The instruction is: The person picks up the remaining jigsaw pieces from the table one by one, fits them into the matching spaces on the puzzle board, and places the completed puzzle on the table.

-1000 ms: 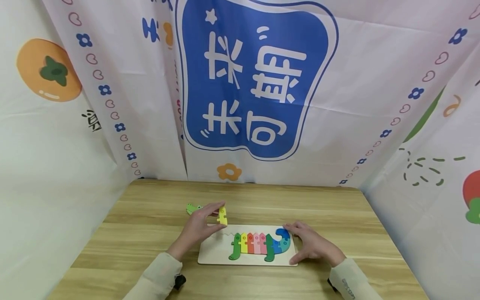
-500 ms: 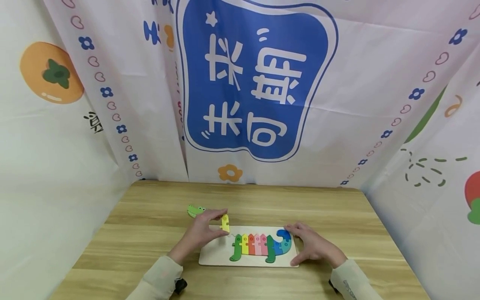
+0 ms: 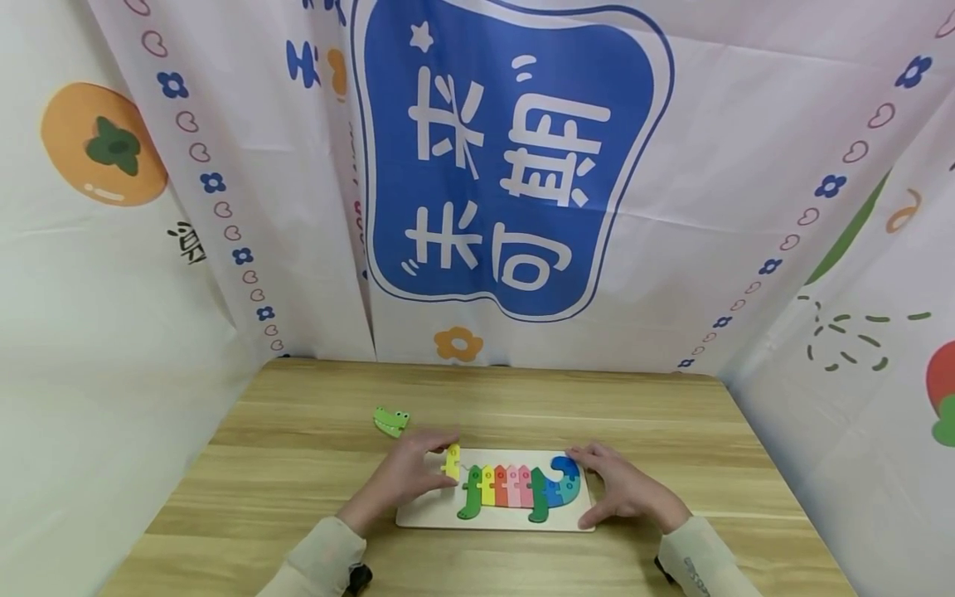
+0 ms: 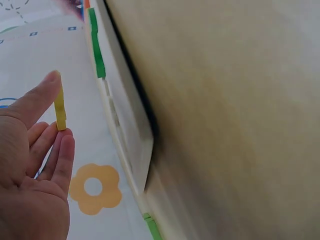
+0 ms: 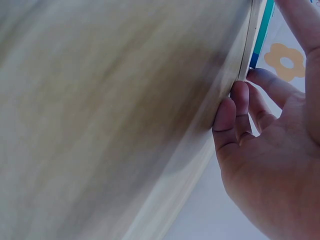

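My left hand (image 3: pixel 403 473) pinches a yellow puzzle piece (image 3: pixel 452 462) between thumb and fingertips, over the left part of a pale wooden puzzle board (image 3: pixel 429 516). In the left wrist view the yellow piece (image 4: pixel 60 111) stands on edge, apart from the board (image 4: pixel 127 120). Colored pieces (image 3: pixel 501 487) form a crocodile's body, legs and curled blue tail (image 3: pixel 569 481) on the board. With thumb and fingers spread across its right end, my right hand (image 3: pixel 622 487) holds the board by its edges. The right wrist view shows fingertips of this hand (image 5: pixel 280 130) against the board's edge.
A green crocodile-head piece (image 3: pixel 391 421) lies on the wooden table (image 3: pixel 597 406), behind and left of the board. Printed white curtains (image 3: pixel 694 207) hang along the back and both sides of the table.
My left hand has brought the yellow piece down and slightly right, over the board, close to the front green leg. The right hand stays at the board's right end.
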`<action>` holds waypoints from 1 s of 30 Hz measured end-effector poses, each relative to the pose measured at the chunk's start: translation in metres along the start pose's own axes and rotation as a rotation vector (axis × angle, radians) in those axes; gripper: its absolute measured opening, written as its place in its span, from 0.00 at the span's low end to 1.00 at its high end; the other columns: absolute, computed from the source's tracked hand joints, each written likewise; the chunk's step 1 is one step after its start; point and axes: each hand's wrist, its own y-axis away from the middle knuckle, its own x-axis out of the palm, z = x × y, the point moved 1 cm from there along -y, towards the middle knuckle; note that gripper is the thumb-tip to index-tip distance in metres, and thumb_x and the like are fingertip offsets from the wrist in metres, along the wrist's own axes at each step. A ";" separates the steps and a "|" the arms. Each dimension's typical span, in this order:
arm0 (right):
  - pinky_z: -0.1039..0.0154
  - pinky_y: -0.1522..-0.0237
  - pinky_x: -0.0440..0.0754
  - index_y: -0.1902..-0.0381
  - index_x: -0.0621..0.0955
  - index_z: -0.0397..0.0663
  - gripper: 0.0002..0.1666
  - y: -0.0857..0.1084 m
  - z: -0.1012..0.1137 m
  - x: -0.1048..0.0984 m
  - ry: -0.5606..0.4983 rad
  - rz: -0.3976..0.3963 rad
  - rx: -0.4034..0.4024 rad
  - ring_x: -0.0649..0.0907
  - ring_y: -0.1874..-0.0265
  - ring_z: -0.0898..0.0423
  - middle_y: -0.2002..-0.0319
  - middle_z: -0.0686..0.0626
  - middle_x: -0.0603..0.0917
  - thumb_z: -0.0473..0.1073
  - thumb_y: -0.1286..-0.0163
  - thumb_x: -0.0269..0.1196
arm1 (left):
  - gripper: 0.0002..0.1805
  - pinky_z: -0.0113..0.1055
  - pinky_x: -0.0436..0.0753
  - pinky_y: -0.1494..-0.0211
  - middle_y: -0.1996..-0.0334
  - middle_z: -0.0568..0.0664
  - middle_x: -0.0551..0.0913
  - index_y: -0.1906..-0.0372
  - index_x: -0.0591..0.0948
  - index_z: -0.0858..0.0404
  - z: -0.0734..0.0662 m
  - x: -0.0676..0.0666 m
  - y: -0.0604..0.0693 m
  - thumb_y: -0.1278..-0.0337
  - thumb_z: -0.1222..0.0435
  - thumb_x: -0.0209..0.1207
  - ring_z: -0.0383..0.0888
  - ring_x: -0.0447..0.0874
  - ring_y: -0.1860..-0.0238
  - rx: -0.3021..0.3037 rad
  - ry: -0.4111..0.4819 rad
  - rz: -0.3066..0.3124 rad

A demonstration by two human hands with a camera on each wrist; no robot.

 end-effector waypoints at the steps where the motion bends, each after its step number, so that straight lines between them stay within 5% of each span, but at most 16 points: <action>1: 0.33 0.30 0.71 0.23 0.68 0.45 0.66 0.000 0.000 0.000 0.001 0.001 0.000 0.72 0.37 0.45 0.38 0.47 0.74 0.58 0.56 0.85 | 0.36 0.51 0.86 0.42 0.42 0.54 0.87 0.35 0.81 0.63 0.001 0.001 0.000 0.53 0.64 0.79 0.52 0.87 0.47 0.002 -0.005 0.010; 13: 0.33 0.30 0.71 0.23 0.69 0.46 0.65 0.000 0.003 -0.001 -0.007 0.004 0.026 0.72 0.36 0.45 0.37 0.47 0.74 0.57 0.57 0.86 | 0.38 0.52 0.79 0.31 0.34 0.50 0.83 0.32 0.79 0.62 -0.001 0.012 0.002 0.50 0.59 0.78 0.51 0.82 0.35 -0.078 0.011 0.157; 30: 0.32 0.30 0.70 0.23 0.69 0.47 0.65 0.001 0.003 -0.001 -0.013 0.004 0.019 0.72 0.36 0.44 0.36 0.46 0.73 0.57 0.56 0.86 | 0.36 0.51 0.80 0.31 0.36 0.49 0.83 0.32 0.80 0.58 -0.004 0.021 0.001 0.48 0.56 0.77 0.49 0.83 0.37 -0.159 -0.042 0.209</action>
